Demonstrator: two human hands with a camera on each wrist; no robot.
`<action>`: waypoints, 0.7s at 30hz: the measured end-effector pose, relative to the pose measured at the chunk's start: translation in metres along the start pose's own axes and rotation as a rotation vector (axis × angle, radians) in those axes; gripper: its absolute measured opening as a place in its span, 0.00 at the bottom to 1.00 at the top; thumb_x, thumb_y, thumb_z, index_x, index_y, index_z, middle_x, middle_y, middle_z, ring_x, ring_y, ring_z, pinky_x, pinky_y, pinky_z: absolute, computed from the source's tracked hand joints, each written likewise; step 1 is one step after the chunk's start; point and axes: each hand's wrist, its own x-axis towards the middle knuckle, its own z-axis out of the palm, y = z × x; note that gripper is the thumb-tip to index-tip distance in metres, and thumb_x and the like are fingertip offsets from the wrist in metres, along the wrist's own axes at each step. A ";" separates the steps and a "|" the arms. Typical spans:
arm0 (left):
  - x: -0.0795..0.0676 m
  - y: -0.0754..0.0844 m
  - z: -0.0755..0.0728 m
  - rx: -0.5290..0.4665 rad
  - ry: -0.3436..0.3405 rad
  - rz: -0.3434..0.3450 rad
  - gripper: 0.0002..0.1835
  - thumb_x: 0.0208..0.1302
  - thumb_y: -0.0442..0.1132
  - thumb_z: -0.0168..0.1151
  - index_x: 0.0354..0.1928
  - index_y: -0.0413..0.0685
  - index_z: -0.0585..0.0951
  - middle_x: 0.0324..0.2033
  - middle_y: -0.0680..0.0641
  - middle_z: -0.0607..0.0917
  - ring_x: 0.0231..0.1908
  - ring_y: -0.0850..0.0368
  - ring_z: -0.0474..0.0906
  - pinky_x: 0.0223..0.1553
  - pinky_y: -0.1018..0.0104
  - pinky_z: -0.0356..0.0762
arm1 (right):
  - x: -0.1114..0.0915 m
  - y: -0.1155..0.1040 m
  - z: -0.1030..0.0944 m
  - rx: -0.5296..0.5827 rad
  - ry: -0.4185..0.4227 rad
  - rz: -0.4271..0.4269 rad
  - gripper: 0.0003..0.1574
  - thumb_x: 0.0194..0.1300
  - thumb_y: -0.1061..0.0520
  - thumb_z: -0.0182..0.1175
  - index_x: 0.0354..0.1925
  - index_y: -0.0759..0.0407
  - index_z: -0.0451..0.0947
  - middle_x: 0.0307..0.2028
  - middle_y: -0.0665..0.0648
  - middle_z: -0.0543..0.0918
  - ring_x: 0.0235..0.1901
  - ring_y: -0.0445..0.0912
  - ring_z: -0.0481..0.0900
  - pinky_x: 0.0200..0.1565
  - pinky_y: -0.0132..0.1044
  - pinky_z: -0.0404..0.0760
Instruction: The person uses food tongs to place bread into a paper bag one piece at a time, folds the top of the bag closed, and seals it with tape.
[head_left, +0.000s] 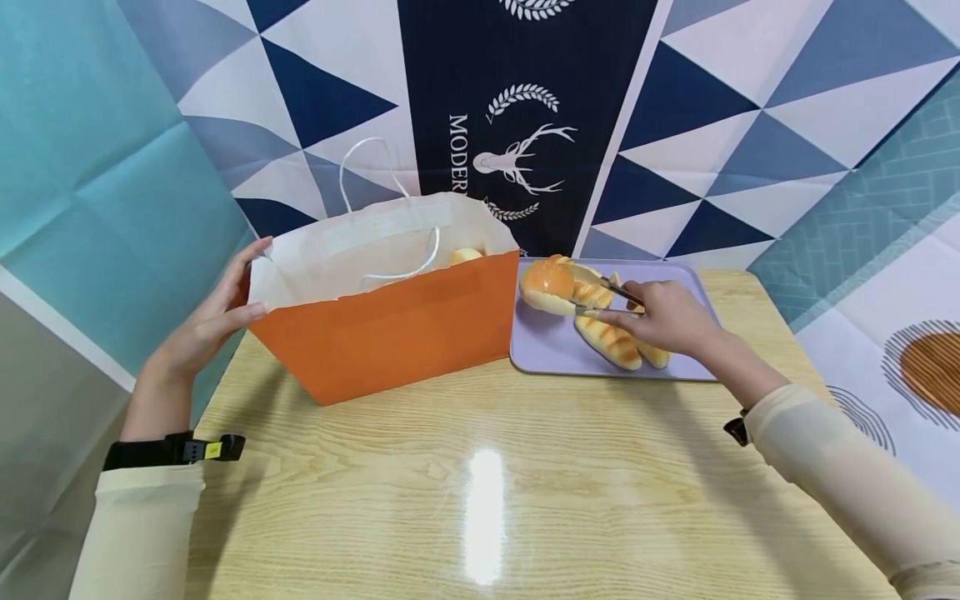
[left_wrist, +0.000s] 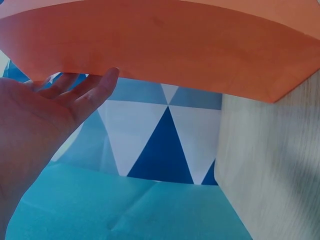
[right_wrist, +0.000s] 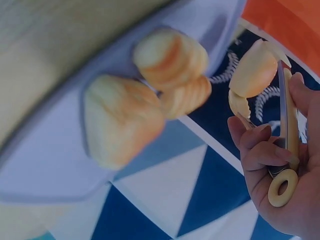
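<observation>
My right hand (head_left: pixel 671 317) grips a pair of tongs (right_wrist: pixel 290 115) with cream handles and a ring at the end. The tongs pinch a round glazed bun (head_left: pixel 547 279) over the left end of the lilac tray (head_left: pixel 547 354); in the right wrist view the bun (right_wrist: pixel 254 70) appears against the patterned cloth. Long striped bread rolls (head_left: pixel 609 340) lie on the tray below the tongs. At the left stands an orange paper bag (head_left: pixel 397 333), its top wide open. My left hand (head_left: pixel 202 329) touches the bag's left end with extended fingers. A pale bread piece (head_left: pixel 465 255) shows inside.
White cord handles (head_left: pixel 397 271) rise from the bag's rim. Bag and tray stand side by side on a wooden table (head_left: pixel 360 500), close to the back cloth (head_left: pixel 525 100) with triangles and a deer print. A teal cloth (head_left: pixel 82 150) hangs at the left.
</observation>
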 end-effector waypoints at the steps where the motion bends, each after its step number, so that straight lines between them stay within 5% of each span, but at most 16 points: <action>1: 0.000 0.001 0.000 0.002 -0.001 -0.002 0.40 0.69 0.28 0.42 0.79 0.53 0.42 0.68 0.44 0.53 0.63 0.48 0.52 0.55 0.75 0.63 | 0.001 0.000 -0.005 -0.008 0.020 -0.014 0.32 0.59 0.31 0.62 0.28 0.59 0.77 0.18 0.57 0.79 0.14 0.46 0.68 0.19 0.40 0.67; 7: 0.000 0.002 0.001 0.006 -0.006 -0.010 0.40 0.69 0.28 0.41 0.79 0.54 0.41 0.68 0.43 0.54 0.63 0.48 0.52 0.55 0.75 0.63 | 0.004 -0.005 -0.034 0.005 0.041 0.008 0.34 0.61 0.30 0.60 0.36 0.60 0.79 0.26 0.60 0.83 0.14 0.47 0.68 0.18 0.40 0.68; 15: 0.000 0.003 0.001 0.020 0.001 -0.028 0.40 0.70 0.30 0.42 0.79 0.56 0.41 0.69 0.44 0.53 0.64 0.48 0.52 0.54 0.75 0.62 | 0.012 -0.022 -0.072 -0.041 0.149 -0.013 0.33 0.62 0.30 0.59 0.37 0.59 0.77 0.14 0.55 0.70 0.12 0.48 0.64 0.17 0.41 0.62; 21: 0.000 0.002 0.001 0.029 0.005 -0.037 0.40 0.70 0.30 0.42 0.79 0.57 0.41 0.70 0.44 0.53 0.63 0.48 0.53 0.54 0.76 0.63 | 0.019 -0.040 -0.091 0.006 0.191 -0.042 0.29 0.65 0.33 0.58 0.41 0.57 0.78 0.27 0.58 0.83 0.11 0.48 0.65 0.17 0.43 0.63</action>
